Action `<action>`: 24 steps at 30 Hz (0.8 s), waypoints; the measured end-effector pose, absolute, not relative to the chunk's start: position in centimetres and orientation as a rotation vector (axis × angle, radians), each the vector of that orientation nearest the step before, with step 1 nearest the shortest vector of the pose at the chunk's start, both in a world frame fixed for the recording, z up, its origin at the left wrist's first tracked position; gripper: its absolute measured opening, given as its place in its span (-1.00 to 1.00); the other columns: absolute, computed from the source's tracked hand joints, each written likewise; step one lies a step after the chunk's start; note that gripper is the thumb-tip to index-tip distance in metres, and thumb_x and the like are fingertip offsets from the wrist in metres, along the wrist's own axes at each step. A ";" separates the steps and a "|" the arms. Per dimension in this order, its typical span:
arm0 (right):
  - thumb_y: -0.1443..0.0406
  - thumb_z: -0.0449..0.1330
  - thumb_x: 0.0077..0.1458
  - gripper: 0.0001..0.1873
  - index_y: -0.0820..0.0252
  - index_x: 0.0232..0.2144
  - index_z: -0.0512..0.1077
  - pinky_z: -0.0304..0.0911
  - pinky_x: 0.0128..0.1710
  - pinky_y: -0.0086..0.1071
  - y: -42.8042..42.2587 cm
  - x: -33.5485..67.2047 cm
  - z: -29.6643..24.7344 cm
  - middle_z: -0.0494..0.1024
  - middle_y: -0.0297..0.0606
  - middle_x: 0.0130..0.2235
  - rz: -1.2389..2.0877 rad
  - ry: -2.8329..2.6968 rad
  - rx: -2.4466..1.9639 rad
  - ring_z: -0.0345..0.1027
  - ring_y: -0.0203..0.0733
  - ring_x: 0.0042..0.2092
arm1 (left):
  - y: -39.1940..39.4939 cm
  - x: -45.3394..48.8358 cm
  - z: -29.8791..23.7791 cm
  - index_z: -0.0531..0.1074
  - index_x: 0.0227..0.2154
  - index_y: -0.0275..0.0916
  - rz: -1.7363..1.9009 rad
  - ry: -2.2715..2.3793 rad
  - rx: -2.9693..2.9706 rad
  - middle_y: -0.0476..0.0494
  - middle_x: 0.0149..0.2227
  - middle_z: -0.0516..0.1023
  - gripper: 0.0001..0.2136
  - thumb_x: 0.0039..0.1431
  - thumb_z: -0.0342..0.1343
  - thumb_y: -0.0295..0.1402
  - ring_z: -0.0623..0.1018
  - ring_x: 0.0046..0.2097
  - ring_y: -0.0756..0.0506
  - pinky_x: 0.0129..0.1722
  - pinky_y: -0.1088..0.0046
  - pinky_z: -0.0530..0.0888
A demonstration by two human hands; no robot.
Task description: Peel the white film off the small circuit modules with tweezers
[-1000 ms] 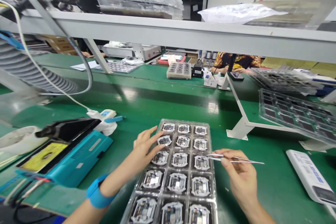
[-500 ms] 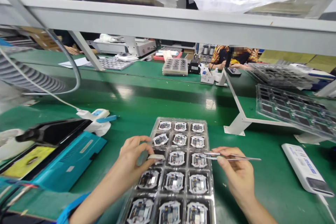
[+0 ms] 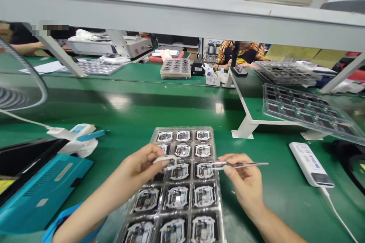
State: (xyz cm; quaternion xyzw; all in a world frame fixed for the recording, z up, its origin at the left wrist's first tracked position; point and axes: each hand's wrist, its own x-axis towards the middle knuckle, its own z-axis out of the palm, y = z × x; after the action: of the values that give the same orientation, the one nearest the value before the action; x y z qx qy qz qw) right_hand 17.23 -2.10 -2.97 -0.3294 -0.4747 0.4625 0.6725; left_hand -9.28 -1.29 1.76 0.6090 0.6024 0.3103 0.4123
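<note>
Between the thumb and fingers of my left hand [image 3: 146, 163] is a small electronic module with a white frame [image 3: 168, 159], pinched by its edge and tilted above the left side of a clear plastic tray [image 3: 219, 197]. The tray's square pockets hold several similar white-framed modules [image 3: 178, 196]. A pocket under my left hand looks dark, though the hand partly covers it. My right hand [image 3: 246, 178] grips metal tweezers [image 3: 255, 164] at the tray's right edge. Their tips point left over a module [image 3: 204, 171] in the right column; whether they touch it I cannot tell.
A white power bank-like device [image 3: 310, 165] with a cable lies at right. A low stand [image 3: 246, 127] carries another tray [image 3: 302, 110]. At left are a teal case [image 3: 42, 190] and a white plug strip [image 3: 75, 136]. A shelf beam [image 3: 182, 15] crosses overhead; co-workers sit beyond.
The view has turned a little right, so the scene sits further left. My left hand has raised the module and brought it rightward over the tray. My right hand keeps the tweezers near the same pocket.
</note>
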 end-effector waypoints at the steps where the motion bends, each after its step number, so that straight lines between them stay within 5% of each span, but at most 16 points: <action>1: 0.27 0.44 0.02 -0.88 0.09 -0.39 0.57 0.55 -0.26 -0.32 -2.1 17.2 -3.1 0.69 -0.29 -0.33 1.054 -1.042 -0.733 0.62 -0.18 -0.29 | -1.3 -8.1 2.0 0.43 -0.26 -0.13 0.753 1.420 1.422 0.08 -0.53 0.43 -0.69 0.06 0.25 -0.05 0.35 -0.52 -0.02 -0.53 0.48 0.36; 4: 0.26 0.45 0.01 -0.86 0.08 -0.40 0.56 0.53 -0.29 -0.38 -2.0 17.1 -3.4 0.69 -0.32 -0.34 1.114 -0.957 -0.711 0.60 -0.22 -0.31 | -1.2 -4.4 2.6 0.48 -0.04 -0.14 0.682 1.253 1.222 0.09 -0.51 0.42 -0.56 0.04 0.24 -0.07 0.39 -0.50 -0.03 -0.51 0.47 0.37; 17: 0.24 0.45 -0.01 -0.83 0.11 -0.42 0.52 0.51 -0.19 -0.26 -1.8 16.8 -3.4 0.69 -0.29 -0.36 1.034 -0.989 -0.852 0.61 -0.13 -0.26 | -1.6 0.1 1.2 0.66 -0.09 -0.13 0.716 1.153 1.053 -0.04 -0.44 0.63 -0.61 0.03 0.29 -0.10 0.42 -0.43 -0.06 -0.26 0.36 0.46; 24: 0.21 0.46 -0.03 -0.80 0.11 -0.45 0.51 0.50 -0.23 -0.29 -1.7 16.5 -3.9 0.69 -0.31 -0.39 1.117 -0.962 -0.839 0.60 -0.16 -0.31 | -1.8 0.4 0.6 0.70 -0.19 -0.14 0.772 1.129 0.979 -0.21 -0.08 0.69 -0.63 0.08 0.25 -0.01 0.48 -0.41 -0.07 -0.43 0.40 0.45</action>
State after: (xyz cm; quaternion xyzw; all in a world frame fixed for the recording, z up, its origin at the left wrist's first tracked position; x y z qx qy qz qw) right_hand 16.45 -1.70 -3.86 -0.3711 -0.4254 0.4939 0.6613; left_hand 0.42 -1.76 0.58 0.4337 0.5001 0.3421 0.6669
